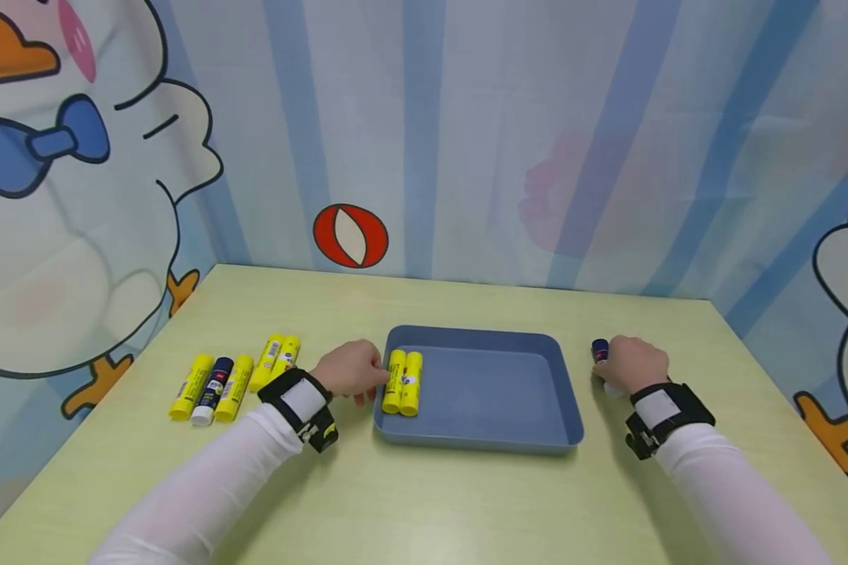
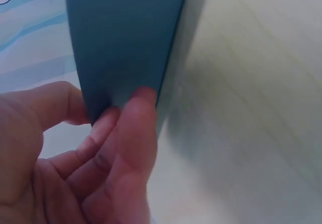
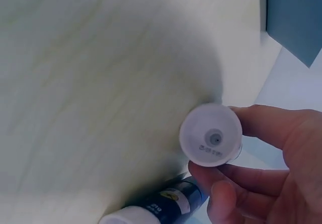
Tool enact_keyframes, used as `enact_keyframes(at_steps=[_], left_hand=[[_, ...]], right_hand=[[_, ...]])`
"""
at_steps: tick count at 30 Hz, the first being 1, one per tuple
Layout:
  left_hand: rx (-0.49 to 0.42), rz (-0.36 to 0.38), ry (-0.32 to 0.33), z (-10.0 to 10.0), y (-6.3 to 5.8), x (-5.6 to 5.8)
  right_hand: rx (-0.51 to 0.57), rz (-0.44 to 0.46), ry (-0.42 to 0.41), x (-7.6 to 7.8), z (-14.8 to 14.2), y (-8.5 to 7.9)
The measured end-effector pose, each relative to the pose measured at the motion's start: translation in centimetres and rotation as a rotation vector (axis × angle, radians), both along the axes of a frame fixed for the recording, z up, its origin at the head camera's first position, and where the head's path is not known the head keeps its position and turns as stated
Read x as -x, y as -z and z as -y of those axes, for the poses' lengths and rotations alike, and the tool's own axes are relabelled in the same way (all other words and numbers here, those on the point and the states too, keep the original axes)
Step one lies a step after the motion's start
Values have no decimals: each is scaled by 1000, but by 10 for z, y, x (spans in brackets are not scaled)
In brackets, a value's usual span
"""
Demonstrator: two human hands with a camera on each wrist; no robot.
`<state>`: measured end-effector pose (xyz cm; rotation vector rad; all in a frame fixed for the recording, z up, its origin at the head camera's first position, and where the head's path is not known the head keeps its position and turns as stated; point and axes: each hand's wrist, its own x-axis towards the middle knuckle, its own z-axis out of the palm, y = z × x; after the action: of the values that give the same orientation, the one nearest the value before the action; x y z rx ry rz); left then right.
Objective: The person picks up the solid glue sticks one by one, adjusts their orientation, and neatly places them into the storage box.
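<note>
My left hand (image 1: 352,369) pinches the left wall of a blue-grey tray (image 1: 480,445), thumb over the rim and fingers against the outer wall (image 2: 121,43). Inside the tray, two yellow glue sticks (image 1: 411,384) lie side by side along that wall. Right of the tray, my right hand (image 1: 634,364) holds a glue stick (image 3: 211,135) between thumb and fingers, its white round base facing the right wrist camera. Its dark blue end (image 1: 600,350) shows past the hand in the head view. Beside it, a dark blue glue stick (image 3: 168,204) with a white base lies near the fingertips.
Left of the tray, several glue sticks lie on the pale table (image 1: 438,510): yellow ones (image 1: 234,388), a dark blue one (image 1: 213,391) between two of them, and a yellow pair (image 1: 275,361) farther back. A striped cartoon curtain (image 1: 466,141) stands behind the table.
</note>
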<state>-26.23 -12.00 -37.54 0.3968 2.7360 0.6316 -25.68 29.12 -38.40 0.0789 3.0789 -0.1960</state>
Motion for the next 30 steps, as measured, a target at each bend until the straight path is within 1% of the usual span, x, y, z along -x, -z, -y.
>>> enact_keyframes(at_steps=[4,7,9,12,16,19,22,26,30], left_hand=[[46,-14,23,-3,1,1],[59,-9,27,-4,1,1],[57,-2,23,-4,1,2],[47,5,13,-3,1,3],[39,16,-2,-2,3,5],[41,26,-12,-2,3,5],[51,27,-16,-3,2,3],[53,25,-16,-3,1,2],[49,36,-17,-3,-1,2]], right_hand=[[28,-22,-7,-1,1,1],[72,-49,-5,-1,5,-1],[105,-67,-1,-1,8,-6],[164,-92,-5,-1,17,-17],[279,-117,-51,-2,37,-31],[351,-127,-97,-4,57,-36],[400,-97,-135,-6,78,-37],[471,3,-193,-8,105,-36],[477,88,-245,-8,128,-29]])
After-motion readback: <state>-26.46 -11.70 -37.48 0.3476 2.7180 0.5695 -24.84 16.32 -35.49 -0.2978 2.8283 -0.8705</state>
